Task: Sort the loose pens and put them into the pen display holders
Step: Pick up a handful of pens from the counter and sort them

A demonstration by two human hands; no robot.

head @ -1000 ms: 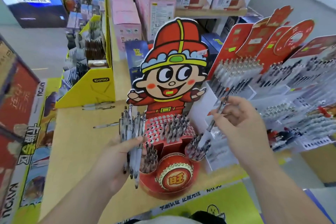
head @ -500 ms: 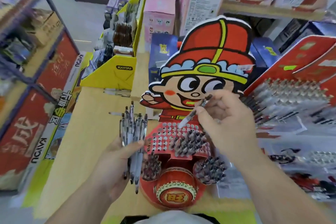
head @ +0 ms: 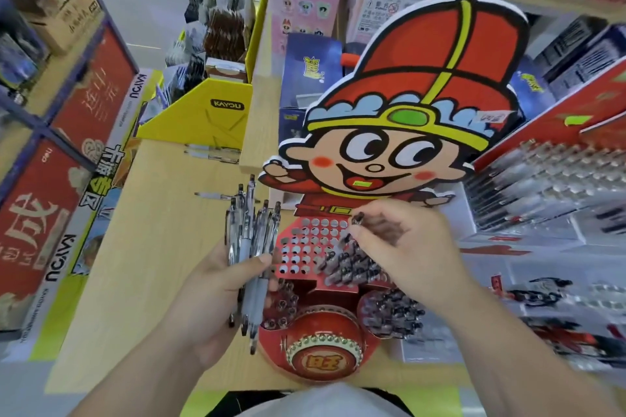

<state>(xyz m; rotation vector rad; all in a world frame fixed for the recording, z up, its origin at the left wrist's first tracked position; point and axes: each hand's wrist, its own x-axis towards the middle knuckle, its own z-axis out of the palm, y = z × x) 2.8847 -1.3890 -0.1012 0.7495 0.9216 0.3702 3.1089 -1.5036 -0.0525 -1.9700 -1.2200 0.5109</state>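
my right hand [head: 403,247] pinches one pen [head: 355,219] tip-down over the far holes of the red holder [head: 335,288]. it could miss a hole and jostle the seated pens [head: 352,264]. my left hand [head: 216,288], just left of the holder, curls round a pen bundle [head: 252,240] that could slip loose.

My left hand [head: 216,294] and my right hand [head: 416,254] are bare. So are my left forearm [head: 135,372] and my right forearm [head: 528,359], uncovered along all of their visible length. Below the near edge of the table [head: 162,247], at the middle, is the front of my top [head: 321,403]. It is a pale, whitish-grey cloth, smooth and unprinted where it shows, with a dark band [head: 257,398] along its upper edge. Blur hides finer detail.
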